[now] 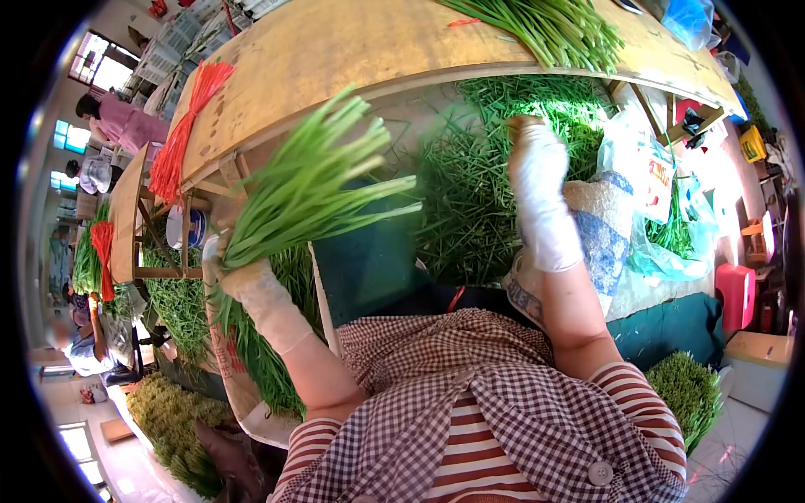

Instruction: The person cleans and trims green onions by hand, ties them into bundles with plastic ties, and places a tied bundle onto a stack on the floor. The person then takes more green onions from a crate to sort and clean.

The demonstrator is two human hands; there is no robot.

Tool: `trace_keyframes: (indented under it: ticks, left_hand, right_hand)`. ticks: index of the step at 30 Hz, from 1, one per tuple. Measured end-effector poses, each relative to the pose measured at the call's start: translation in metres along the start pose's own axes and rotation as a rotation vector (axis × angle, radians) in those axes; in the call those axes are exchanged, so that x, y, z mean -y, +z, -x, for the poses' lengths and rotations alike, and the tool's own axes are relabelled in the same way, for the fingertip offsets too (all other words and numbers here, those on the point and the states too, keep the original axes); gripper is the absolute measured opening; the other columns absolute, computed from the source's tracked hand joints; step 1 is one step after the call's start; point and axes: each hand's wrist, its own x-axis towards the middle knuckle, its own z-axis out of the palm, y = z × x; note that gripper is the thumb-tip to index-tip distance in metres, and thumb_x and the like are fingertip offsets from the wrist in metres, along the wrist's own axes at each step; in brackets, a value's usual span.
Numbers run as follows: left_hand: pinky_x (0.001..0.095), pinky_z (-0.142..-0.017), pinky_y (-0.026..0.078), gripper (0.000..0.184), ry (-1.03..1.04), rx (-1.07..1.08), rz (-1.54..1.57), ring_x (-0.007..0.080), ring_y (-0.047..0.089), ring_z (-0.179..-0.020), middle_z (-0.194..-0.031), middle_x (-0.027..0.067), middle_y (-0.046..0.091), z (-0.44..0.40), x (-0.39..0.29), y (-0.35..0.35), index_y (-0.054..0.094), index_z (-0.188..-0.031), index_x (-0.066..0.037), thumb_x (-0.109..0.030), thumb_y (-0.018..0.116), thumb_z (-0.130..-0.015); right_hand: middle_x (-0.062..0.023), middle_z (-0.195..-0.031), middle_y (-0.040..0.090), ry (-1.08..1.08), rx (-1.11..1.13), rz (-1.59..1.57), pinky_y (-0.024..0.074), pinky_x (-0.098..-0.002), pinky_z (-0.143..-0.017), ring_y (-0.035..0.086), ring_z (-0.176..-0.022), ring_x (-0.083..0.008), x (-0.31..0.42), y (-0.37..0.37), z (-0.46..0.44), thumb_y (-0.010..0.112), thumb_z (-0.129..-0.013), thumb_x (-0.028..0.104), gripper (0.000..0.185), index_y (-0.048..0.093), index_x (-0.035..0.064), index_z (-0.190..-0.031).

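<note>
White plastic bag: red lettering, unreadable | pale sack: red marks, unreadable | none legible

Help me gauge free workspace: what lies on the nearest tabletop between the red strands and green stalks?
The head view shows mostly bare tabletop between the red strands and green stalks, with a small red strip beside the stalks.

We note white, wrinkled gloves on the left hand and right hand, each cuff ending past the wrist; blur hides finer detail at the right fingers. We record a top striped in rust-brown and white, its sleeves leaving the forearms bare. Over it, we find a brown-and-white checked garment, gathered across the front, with one large, round, pale button low on the right side.
</note>
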Motion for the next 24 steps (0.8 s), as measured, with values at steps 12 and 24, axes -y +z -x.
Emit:
trace_keyframes:
  ticks: [12,24]
  left_hand:
    - [0.0444,-0.095,0.048,0.036,0.093,0.516,-0.587,0.0256,0.058,-0.105,-0.118,0.0106,0.057,-0.008,0.009,-0.044,0.048,-0.116,-0.004,-0.031,0.046,-0.092]
    - [0.0332,-0.102,0.040,0.047,0.730,0.613,-1.639,0.0191,0.047,-0.121,-0.132,0.0113,0.048,0.032,0.016,-0.043,0.042,-0.135,-0.006,-0.036,0.034,-0.100]
  right_hand:
    - [-0.0120,-0.101,0.069,0.739,1.249,-1.967,0.0560,-0.0326,-0.076,0.067,-0.084,-0.0166,0.107,0.019,0.096,0.063,-0.090,0.014,0.026,0.065,0.0052,-0.114]
    - [-0.0101,-0.089,0.071,0.402,0.450,-1.004,0.0521,-0.0256,-0.073,0.066,-0.077,-0.0159,0.023,-0.039,-0.009,0.066,-0.086,0.012,0.014,0.070,0.0023,-0.096]
